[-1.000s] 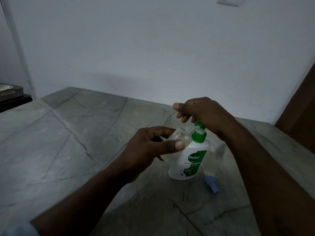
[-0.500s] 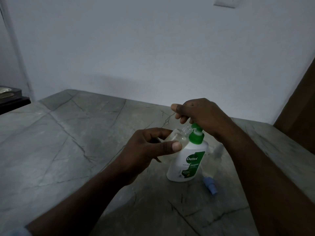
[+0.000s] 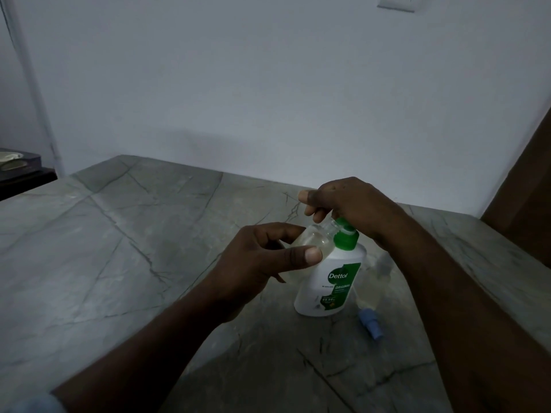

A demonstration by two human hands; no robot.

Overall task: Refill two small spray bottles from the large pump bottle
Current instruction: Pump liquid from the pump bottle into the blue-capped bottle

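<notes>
A white pump bottle point(image 3: 328, 281) with a green label and green pump stands on the grey marble counter point(image 3: 119, 263). My right hand point(image 3: 346, 204) rests on top of the green pump head, fingers curled over it. My left hand point(image 3: 262, 260) grips a small clear spray bottle point(image 3: 316, 238), tilted with its open neck up under the pump spout. A second small clear bottle point(image 3: 374, 281) stands just right of the pump bottle, partly behind my right forearm. A blue spray cap point(image 3: 371, 323) lies on the counter in front of it.
A white wall runs behind the counter. A brown wooden panel point(image 3: 524, 204) stands at the right edge. A dark shelf with a pale object point(image 3: 18, 168) sits at the far left, beyond the counter's edge.
Both hands and the bottles hold nearly the same pose. The scene sits slightly lower in the frame as the camera tilts up a little.
</notes>
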